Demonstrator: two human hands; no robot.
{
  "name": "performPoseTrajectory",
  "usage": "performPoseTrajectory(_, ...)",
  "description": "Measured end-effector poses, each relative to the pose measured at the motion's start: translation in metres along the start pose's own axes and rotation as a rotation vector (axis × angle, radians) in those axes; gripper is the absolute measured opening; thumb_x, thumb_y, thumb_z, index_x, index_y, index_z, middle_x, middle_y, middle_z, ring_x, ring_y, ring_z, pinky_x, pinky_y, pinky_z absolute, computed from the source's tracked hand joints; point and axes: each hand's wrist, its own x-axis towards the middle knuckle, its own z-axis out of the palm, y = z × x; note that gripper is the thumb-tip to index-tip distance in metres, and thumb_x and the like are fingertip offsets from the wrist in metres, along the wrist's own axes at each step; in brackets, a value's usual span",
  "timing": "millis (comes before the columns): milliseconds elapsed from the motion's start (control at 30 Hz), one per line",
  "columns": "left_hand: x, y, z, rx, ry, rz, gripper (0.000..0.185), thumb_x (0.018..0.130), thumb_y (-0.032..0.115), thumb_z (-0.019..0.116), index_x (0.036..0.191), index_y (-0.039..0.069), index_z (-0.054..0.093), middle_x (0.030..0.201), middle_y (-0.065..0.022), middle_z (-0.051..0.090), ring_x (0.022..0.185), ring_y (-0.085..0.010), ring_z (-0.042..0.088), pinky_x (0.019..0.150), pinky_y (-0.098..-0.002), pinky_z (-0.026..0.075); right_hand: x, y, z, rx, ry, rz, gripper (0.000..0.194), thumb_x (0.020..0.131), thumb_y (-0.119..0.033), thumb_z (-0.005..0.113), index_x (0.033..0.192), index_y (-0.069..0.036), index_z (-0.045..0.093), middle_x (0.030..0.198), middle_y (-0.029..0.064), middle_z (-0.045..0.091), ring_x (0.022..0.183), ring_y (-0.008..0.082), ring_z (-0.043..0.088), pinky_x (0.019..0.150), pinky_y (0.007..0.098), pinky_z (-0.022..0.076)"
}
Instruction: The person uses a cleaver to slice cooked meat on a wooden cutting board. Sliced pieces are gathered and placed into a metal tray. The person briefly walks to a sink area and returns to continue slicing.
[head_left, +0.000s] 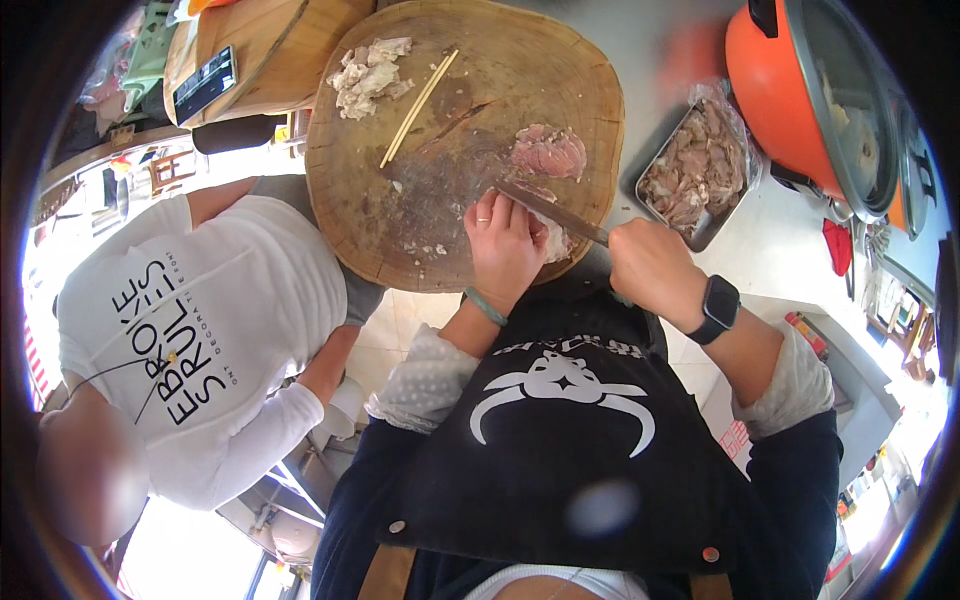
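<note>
On a round wooden chopping block (450, 225), my left hand (504, 244) presses down on a piece of meat (556, 244) near the block's front edge. My right hand (651, 271) grips the handle of a knife (555, 212), whose blade lies across the meat just beyond my left fingertips. A reddish chunk of meat (550, 151) rests farther back on the block. Toward the back left lies a pile of pale meat scraps (370, 77), with a pair of chopsticks (418, 109) beside it. The underside of my left fingers is hidden.
Right of the block stands a metal tray (700, 244) of sliced meat, partly lined with plastic, and beyond it an orange pot (780, 97) with a glass lid. A phone (205, 85) lies on another wooden board (262, 45). A person in a white shirt (202, 330) stands close at left.
</note>
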Motion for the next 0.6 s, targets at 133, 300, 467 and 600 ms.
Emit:
performPoseTrajectory(133, 0.001, 0.000, 0.000, 0.002, -0.023, -0.002, 0.030, 0.069, 0.014, 0.066, 0.096, 0.001, 0.062, 0.101, -0.0134, 0.058, 0.108, -0.0330, 0.053, 0.089, -0.0484, 0.040, 0.018, 0.001, 0.003, 0.011, 0.016, -0.016, 0.010, 0.070, -0.004, 0.061, 0.070, 0.005, 0.065, 0.072, 0.0251, 0.064, 0.070, 0.0436, 0.064, 0.060, 0.0498, 0.0521)
performPoseTrajectory(300, 0.005, -0.001, -0.002, -0.014, -0.066, -0.032, 0.027, 0.069, 0.013, 0.065, 0.094, 0.002, 0.061, 0.101, -0.0130, 0.057, 0.107, -0.0331, 0.053, 0.089, -0.0485, 0.040, 0.049, -0.002, 0.012, 0.053, 0.013, -0.028, 0.010, 0.070, -0.004, 0.061, 0.071, 0.004, 0.066, 0.073, 0.0253, 0.064, 0.070, 0.0434, 0.065, 0.059, 0.0502, 0.0524)
performPoseTrajectory(467, 0.005, -0.003, -0.001, -0.019, -0.055, -0.037, 0.025, 0.068, 0.011, 0.065, 0.091, 0.003, 0.060, 0.100, -0.0124, 0.057, 0.105, -0.0321, 0.054, 0.088, -0.0473, 0.041, 0.081, -0.004, 0.040, 0.091, 0.087, -0.031, 0.011, 0.068, -0.004, 0.062, 0.073, 0.004, 0.068, 0.075, 0.0260, 0.065, 0.070, 0.0434, 0.066, 0.061, 0.0498, 0.0534)
performPoseTrajectory(600, 0.002, -0.005, 0.003, -0.044, 0.014, -0.045, 0.024, 0.069, 0.009, 0.064, 0.092, 0.004, 0.061, 0.098, -0.0120, 0.057, 0.099, -0.0331, 0.054, 0.086, -0.0462, 0.043, 0.087, 0.015, 0.047, 0.084, 0.048, 0.039, 0.014, 0.068, -0.007, 0.063, 0.073, 0.004, 0.069, 0.074, 0.0269, 0.064, 0.073, 0.0443, 0.065, 0.064, 0.0513, 0.0531)
